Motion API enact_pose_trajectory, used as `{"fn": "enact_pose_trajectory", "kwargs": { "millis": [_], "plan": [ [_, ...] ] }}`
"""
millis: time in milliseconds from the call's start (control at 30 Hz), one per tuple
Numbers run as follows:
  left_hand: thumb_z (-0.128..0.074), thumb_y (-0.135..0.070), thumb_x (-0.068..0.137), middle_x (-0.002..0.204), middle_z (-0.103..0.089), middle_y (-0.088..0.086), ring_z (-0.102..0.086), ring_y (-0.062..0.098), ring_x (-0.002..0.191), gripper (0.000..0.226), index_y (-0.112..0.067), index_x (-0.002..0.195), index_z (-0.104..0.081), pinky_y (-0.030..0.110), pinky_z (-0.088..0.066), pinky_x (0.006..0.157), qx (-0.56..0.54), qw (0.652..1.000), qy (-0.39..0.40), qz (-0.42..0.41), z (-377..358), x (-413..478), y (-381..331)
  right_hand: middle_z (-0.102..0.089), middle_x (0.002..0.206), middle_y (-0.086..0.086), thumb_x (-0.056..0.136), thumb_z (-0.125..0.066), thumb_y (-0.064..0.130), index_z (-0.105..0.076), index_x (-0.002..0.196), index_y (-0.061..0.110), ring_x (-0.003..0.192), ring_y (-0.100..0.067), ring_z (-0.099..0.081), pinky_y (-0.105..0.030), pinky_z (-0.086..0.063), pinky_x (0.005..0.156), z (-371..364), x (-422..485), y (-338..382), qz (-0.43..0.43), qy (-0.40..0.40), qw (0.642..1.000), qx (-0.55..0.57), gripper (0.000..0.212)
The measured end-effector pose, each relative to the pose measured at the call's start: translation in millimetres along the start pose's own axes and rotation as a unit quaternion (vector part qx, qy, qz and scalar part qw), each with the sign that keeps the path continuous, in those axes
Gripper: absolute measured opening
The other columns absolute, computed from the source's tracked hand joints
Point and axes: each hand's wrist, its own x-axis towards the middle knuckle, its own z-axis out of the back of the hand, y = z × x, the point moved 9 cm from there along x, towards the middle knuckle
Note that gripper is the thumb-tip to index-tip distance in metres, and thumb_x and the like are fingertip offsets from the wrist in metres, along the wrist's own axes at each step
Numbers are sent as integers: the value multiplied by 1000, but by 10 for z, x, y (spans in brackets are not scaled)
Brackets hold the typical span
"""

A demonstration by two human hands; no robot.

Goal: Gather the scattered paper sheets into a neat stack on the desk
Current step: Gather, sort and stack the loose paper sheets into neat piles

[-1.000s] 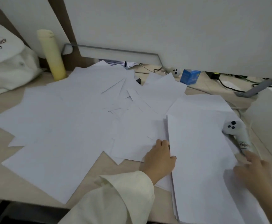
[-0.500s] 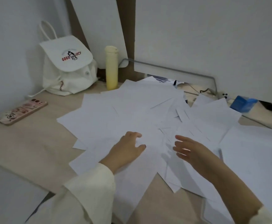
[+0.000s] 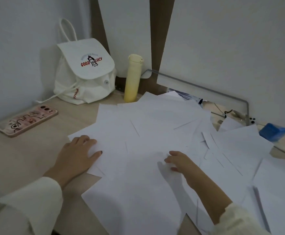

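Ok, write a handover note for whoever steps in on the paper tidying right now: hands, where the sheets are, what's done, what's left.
Left hand: flat on the left edge of the paper sheets, fingers spread, gripping nothing.
Right hand: palm down on the middle of the pile, also gripping nothing.
Sheets: fanned and overlapping across the desk, from the yellow bottle to the near edge; some run out of view on the right.
Done: no neat stack is in view.
Left: pull the sheets together, square the edges, set the stack down. Mind the phone and white backpack on the left.
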Motion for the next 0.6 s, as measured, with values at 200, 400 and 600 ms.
{"fn": "enact_pose_trajectory", "kwargs": {
  "millis": [200,400,600],
  "plan": [
    [-42,-55,87,110,-55,-7,-54,17,102,37,-27,104,-58,27,-38,78,-23,999,-39,-25,121,-233,44,-54,88,-10,86,-57,-2,-56,103,8,78,-22,-52,-24,-43,69,58,310,326,30,-31,987,158,20],
    [-42,-53,90,152,-30,1,-22,19,142,60,-22,141,-37,35,-20,115,-89,994,-25,50,32,-52,203,-39,79,-7,86,-60,10,-50,91,6,61,-18,-35,-26,-40,61,493,813,381,-58,-156,956,241,12],
    [34,-86,40,159,3,4,9,9,144,134,-21,150,-5,34,7,117,-38,998,8,46,-305,88,135,-55,81,-14,84,-63,12,-46,110,4,58,-23,-58,-26,-50,55,420,1104,442,-63,-142,954,258,31]
  ]
}}
